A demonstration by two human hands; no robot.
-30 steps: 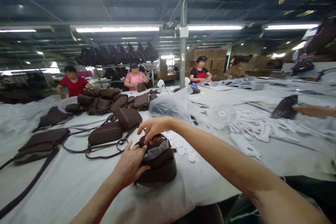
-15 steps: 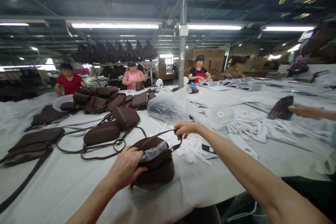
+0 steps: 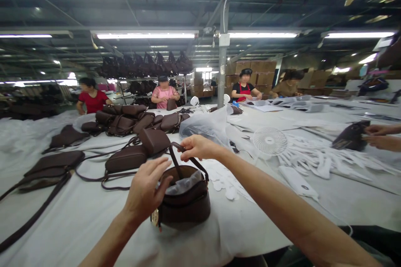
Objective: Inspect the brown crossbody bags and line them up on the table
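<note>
Upright on the white-covered table in front of me stands a dark brown handbag point(image 3: 188, 210), its top open and clear plastic film point(image 3: 185, 184) inside. Pinched in my right hand point(image 3: 197, 148) is the bag's strap point(image 3: 176, 162), raised in a loop above the opening. My left hand point(image 3: 148, 183) is at the bag's left rim, fingers stretched and thumb apart, with nothing visibly gripped. A gold-coloured tag point(image 3: 155, 217) hangs at the bag's left end, below that hand.
More brown bags point(image 3: 125, 158) with loose straps lie to the left. Clear plastic point(image 3: 203, 127), a white fan point(image 3: 270, 141) and white cut pieces point(image 3: 316, 158) lie beyond and right. A co-worker's hands point(image 3: 380, 135) hold a dark item at right. Other people work across the table.
My right hand has drawn the strap leftward and up over the bag's opening. My left hand has loosened from the rim, its fingers now straighter. The view has shifted slightly left.
</note>
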